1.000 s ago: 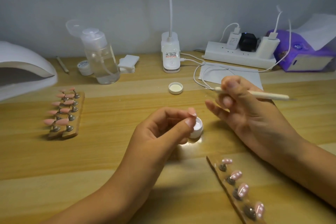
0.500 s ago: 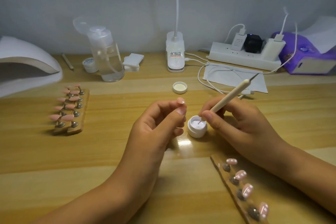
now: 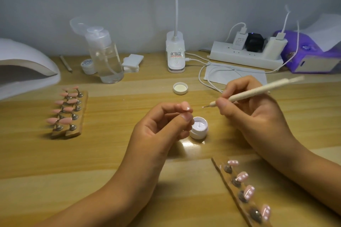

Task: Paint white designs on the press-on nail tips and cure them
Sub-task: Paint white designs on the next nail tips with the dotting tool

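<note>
1. Left hand is pinched on a nail tip, right hand on a dotting pen
2. This nail tip is held at 11 o'clock of the paint pot
3. Dotting is judged in hand; light contact is needed next

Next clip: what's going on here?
A person is dotting white designs on nail tips. The left hand pinches a pink tip by the open paint pot. The right hand holds a dotting tool, its point loaded with white, close to that tip. Four dotted tips stand on the near strip; plain ones wait on the left holder.
</note>
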Available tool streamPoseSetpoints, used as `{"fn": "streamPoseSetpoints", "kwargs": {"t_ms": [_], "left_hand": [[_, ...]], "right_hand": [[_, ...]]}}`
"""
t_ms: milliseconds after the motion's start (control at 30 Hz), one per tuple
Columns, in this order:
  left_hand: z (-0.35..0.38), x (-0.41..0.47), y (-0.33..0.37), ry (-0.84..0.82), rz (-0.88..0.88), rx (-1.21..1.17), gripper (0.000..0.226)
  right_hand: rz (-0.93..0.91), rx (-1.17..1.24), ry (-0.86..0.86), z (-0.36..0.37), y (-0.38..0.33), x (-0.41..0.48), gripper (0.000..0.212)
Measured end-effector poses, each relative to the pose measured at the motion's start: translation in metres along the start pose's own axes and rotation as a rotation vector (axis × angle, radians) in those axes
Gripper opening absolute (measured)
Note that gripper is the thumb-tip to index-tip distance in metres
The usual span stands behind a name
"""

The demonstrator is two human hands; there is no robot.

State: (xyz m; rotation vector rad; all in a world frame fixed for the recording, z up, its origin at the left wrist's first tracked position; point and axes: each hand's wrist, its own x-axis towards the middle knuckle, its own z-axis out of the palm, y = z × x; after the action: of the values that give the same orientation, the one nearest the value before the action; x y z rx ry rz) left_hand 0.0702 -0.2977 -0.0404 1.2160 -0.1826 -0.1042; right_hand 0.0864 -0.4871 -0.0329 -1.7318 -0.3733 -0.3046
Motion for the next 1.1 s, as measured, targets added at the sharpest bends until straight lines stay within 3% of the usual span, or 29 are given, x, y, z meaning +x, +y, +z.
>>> {"fn": "streamPoseSetpoints", "kwargs": {"t_ms": [200,333,1100], "left_hand": [[0.005,-0.004,0.001,-0.162,-0.039,0.138,0.009],[0.007,-0.006,0.001,-0.216,-0.049,0.2,0.006],[0.005,-0.006,0.0,-0.223,-0.04,0.224,0.011]], "right_hand": [[0.21,0.472,0.05,0.0,-0.003,0.004,0.02],[0.255,0.632,0.011,0.006,-0.011,0.003,0.026],[0.287,0.604,-0.038,0.009,-0.017,0.0,0.03]]}}
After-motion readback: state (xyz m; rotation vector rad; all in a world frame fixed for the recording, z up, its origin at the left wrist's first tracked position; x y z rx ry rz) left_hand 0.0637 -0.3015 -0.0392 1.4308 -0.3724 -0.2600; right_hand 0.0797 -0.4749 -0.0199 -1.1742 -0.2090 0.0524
